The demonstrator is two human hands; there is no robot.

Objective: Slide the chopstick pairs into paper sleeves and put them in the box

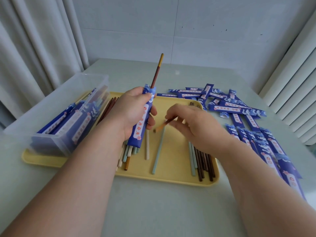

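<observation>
Soft, even daylight lit the scene brightly, with a cool bluish cast and faint, short shadows. A small pale sheen sat on the table point(177, 72) at twelve o'clock. Motion blur smeared the right hand point(193, 124); the left hand point(135, 110) was sharper. Wide-angle distortion bowed the curtains point(34, 48) at ten o'clock, and the paper sleeves point(280, 161) at four o'clock looked soft and stretched.

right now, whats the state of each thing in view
left hand, grips the sleeve
sleeve, held upright, slightly tilted
brown chopstick, partly in, sticking out of the sleeve top
right hand, pinches the second chopstick
second chopstick, above the tray, unsleeved
box, lidless, holding sleeved pairs
tray, carries loose chopsticks
spare sleeves, scattered on the table
</observation>
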